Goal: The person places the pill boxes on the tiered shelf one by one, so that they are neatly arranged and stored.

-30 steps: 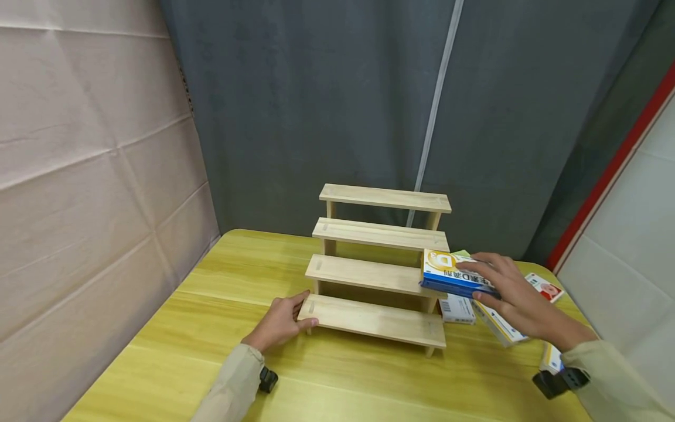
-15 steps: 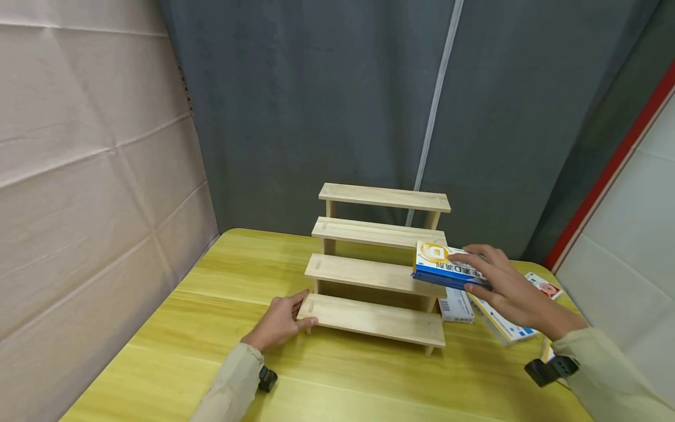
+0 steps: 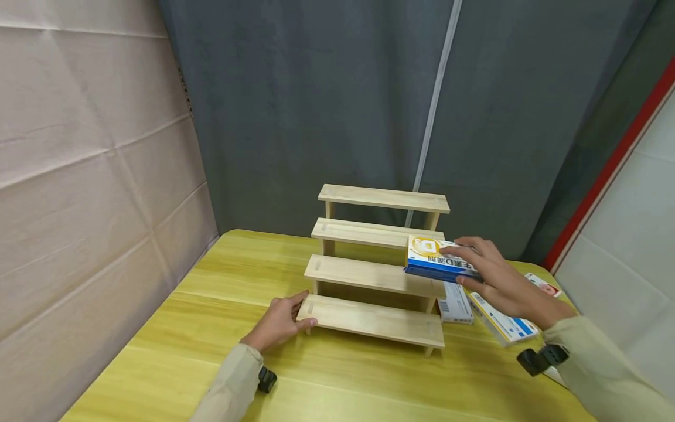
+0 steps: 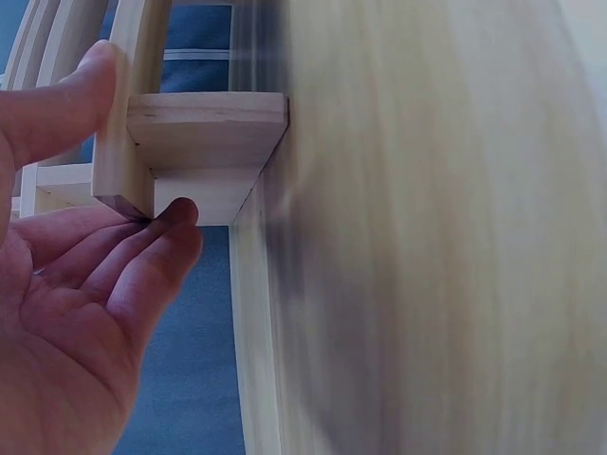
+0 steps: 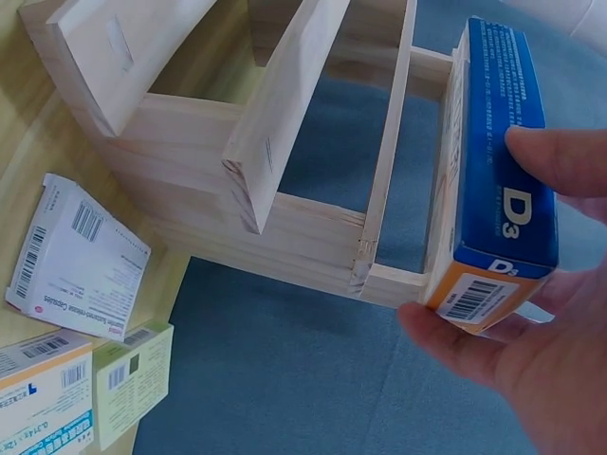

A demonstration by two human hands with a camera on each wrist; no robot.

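A four-step wooden display rack (image 3: 374, 319) stands on the table, its steps bare. My left hand (image 3: 279, 319) grips the left end of the lowest step. In the left wrist view the thumb lies on one face of that board and the fingertips touch its end. My right hand (image 3: 501, 284) holds a blue, white and orange vitamin D3 drops box (image 3: 429, 259) between thumb and fingers. This medicine box is in the air near the right end of the middle steps. In the right wrist view its blue side (image 5: 493, 161) shows the D3 print.
Right of the rack lie a white capsule box (image 3: 456, 305), a yellow-edged white box (image 3: 501, 319) and a box with a red picture (image 3: 543, 285). A pale green box (image 5: 133, 379) shows in the right wrist view. A grey curtain (image 3: 316, 117) hangs behind.
My right hand has moved left and slightly up with the medicine box, from beside the rack to over its right end. The left hand has stayed on the lowest step.
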